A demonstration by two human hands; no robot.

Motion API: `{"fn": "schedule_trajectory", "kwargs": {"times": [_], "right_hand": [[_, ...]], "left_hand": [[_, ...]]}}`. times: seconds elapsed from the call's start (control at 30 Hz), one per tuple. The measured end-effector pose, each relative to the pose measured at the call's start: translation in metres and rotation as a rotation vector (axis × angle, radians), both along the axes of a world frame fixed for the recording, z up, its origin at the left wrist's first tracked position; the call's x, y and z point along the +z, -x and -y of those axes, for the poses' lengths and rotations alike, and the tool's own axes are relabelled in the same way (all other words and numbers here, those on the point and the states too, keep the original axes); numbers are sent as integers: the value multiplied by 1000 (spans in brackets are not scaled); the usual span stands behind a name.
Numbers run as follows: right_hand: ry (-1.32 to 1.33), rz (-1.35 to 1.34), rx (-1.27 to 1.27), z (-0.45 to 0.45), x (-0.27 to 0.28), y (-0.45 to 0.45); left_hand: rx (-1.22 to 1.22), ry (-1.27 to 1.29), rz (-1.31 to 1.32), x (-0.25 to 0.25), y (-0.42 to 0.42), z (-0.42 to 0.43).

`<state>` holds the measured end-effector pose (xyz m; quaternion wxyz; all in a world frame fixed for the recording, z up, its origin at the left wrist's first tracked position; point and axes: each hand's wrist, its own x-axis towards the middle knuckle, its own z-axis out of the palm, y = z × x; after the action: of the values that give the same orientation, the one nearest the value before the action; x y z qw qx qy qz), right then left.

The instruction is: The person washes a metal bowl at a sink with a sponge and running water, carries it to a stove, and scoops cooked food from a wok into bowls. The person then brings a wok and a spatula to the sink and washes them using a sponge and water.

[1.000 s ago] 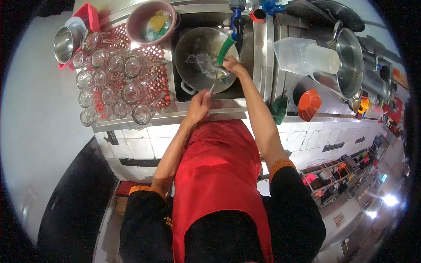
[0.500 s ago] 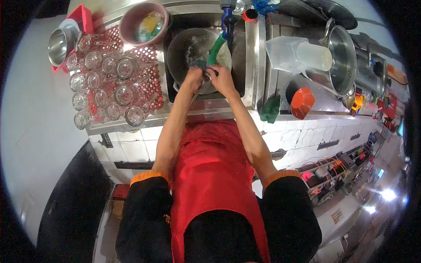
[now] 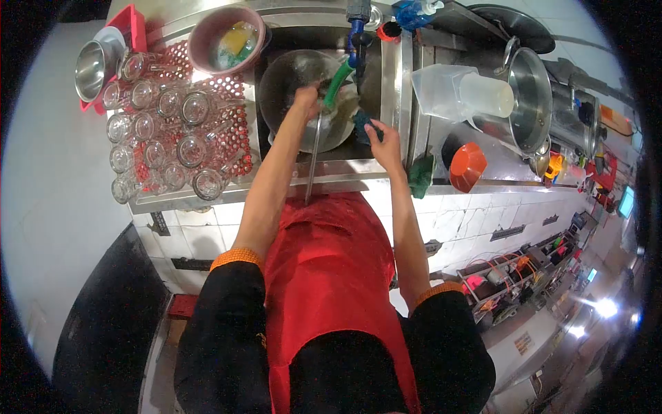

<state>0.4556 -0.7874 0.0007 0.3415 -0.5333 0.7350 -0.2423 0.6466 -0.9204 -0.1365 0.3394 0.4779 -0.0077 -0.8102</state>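
Note:
My left hand [image 3: 308, 101] is closed over the large pot [image 3: 279, 86] in the sink, around a utensil with a long thin metal handle [image 3: 314, 155]. The handle reaches back over the sink's front edge towards the red apron. The utensil's working end is hard to make out behind the green hose [image 3: 336, 84], which hangs from the tap beside this hand. My right hand [image 3: 387, 146], at the pot's right side, pinches a dark green scouring pad [image 3: 363, 126]. Cloudy water shows inside the pot.
Several glass mugs [image 3: 189, 150] stand upside down on a red perforated mat at left. A pink basin [image 3: 200, 43] with a yellow-green sponge sits behind them. To the right are a translucent plastic jug [image 3: 438, 91], a steel pot [image 3: 532, 103], an orange bowl [image 3: 467, 168] and a green cloth [image 3: 420, 178].
My hands, together over the pot before, are now apart. The right has moved right and nearer me with the scouring pad. The long metal handle now shows plainly below my left hand.

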Motion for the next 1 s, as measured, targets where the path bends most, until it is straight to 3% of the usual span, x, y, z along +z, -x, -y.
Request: {"fn": "schedule_trajectory", "kwargs": {"times": [0.13,0.2,0.23,0.3,0.4,0.53,0.67,0.73,0.87,1.0], "right_hand": [[-118,192,-11,-12,7,-13],[-88,193,0,-20,-3,-15],[-68,215,5,-23,-13,-16],[-42,237,7,-23,-18,-16],[-119,298,20,-16,-1,-22],[-105,297,13,-16,-11,-25],[-59,366,-84,-19,-58,-36],[-45,383,-71,-13,-46,-50],[15,337,-96,-6,-25,-76],[54,364,-177,-10,-21,-80]], "left_hand": [[7,-133,170,-14,-15,-21],[-237,13,12,8,-25,-34],[-239,16,16,15,-25,-42],[-304,290,26,27,-20,-58],[-198,335,-49,43,-31,-58],[-269,385,22,42,-34,-63],[-319,205,13,49,-37,-64],[-188,184,-236,54,-35,-55],[-88,113,-327,90,-17,-43],[-176,88,-154,69,-13,-41]]}}
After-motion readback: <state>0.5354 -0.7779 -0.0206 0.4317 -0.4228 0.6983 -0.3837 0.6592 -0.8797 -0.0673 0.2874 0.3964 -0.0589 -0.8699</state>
